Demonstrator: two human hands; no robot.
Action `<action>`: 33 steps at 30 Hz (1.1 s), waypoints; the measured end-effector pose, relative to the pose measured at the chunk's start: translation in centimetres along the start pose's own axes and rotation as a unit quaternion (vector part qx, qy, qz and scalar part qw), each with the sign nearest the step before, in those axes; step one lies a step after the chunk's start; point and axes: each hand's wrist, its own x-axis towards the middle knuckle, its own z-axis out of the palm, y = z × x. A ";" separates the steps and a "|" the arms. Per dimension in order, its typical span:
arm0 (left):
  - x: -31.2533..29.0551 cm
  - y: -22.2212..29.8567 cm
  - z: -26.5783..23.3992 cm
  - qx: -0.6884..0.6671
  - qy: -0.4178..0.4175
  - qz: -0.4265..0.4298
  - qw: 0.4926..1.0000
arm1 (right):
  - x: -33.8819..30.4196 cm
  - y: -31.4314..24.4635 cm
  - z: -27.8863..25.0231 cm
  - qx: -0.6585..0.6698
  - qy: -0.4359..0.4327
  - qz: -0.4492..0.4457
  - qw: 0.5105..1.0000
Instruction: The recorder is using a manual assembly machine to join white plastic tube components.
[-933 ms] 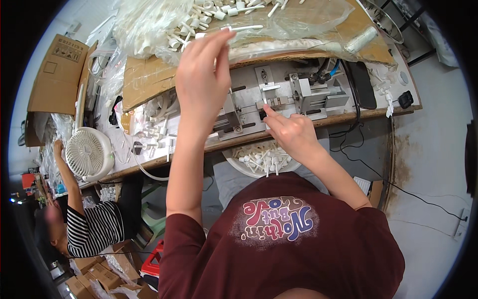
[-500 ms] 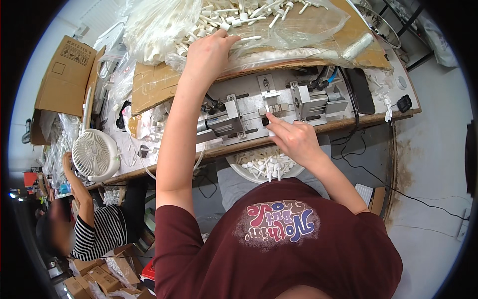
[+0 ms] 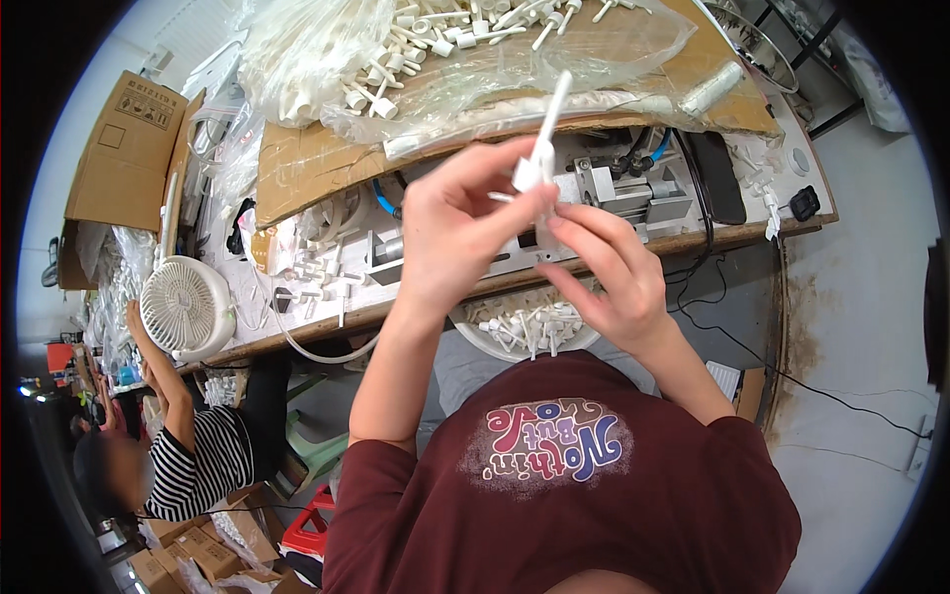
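My left hand [image 3: 460, 223] is raised above the bench's front edge, thumb and fingers pinching a white plastic stemmed cap [image 3: 550, 124]. Its long thin stem points up and away. My right hand [image 3: 618, 272] is just to the right, its curled fingers meeting the lower end of that cap. Something small and pale lies at its fingertips, too blurred to make out. Behind both hands is a metal clamping fixture [image 3: 653, 203], largely covered by them. Many similar white stemmed caps [image 3: 465, 40] lie heaped on plastic film over cardboard at the back.
A white bowl [image 3: 475, 342] of white parts sits at my lap below the bench edge. On the left are a white fan [image 3: 186, 305] and a cardboard box [image 3: 124, 158]. A black phone [image 3: 717, 178] and cables lie right. Another person in a striped shirt [image 3: 208, 450] works at far left.
My left hand has come from the back heap toward me with a stemmed cap. My right hand has moved slightly right and lifted off the fixture to meet it.
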 end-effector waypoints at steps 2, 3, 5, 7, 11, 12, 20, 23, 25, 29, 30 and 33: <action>-1.4 -0.4 0.5 -0.041 -0.009 -0.063 0.997 | -0.2 0.2 -0.2 -0.020 -0.027 -0.035 0.999; -1.9 -0.8 0.5 -0.054 -0.004 -0.070 0.996 | -0.5 0.3 -0.2 -0.017 -0.042 -0.044 0.998; -2.8 -1.5 0.1 -0.044 0.025 -0.074 0.996 | -0.9 0.1 -0.2 0.012 -0.079 -0.031 0.996; -3.6 -2.4 -0.5 0.031 0.082 -0.053 0.995 | -2.0 0.7 -0.1 0.033 -0.106 0.011 0.994; -4.2 -2.4 -1.7 0.037 0.133 -0.029 0.990 | -4.3 2.7 1.4 -0.004 -0.147 0.033 0.989; -4.3 -2.2 -1.6 0.022 0.137 -0.030 0.990 | -4.7 3.1 1.6 -0.031 -0.161 0.018 0.986; -5.2 -2.0 -1.3 0.036 0.109 0.005 0.993 | -4.8 4.0 3.4 -0.161 -0.217 0.005 0.963; -5.3 -2.4 -1.1 0.024 0.094 0.022 0.995 | -4.5 4.2 3.6 -0.157 -0.224 0.008 0.962; -5.3 -2.7 -1.2 0.078 0.076 0.042 0.993 | -4.4 4.2 3.6 -0.155 -0.233 0.018 0.960; -5.6 -3.3 -1.2 0.157 0.073 0.070 0.982 | -4.3 3.9 3.6 -0.167 -0.240 0.018 0.956; -5.7 -3.2 -1.2 0.178 0.076 0.080 0.978 | -4.0 3.7 3.5 -0.162 -0.242 0.015 0.956; -5.8 -3.2 -0.8 0.220 0.095 0.106 0.965 | -3.9 3.6 3.6 -0.159 -0.237 0.004 0.958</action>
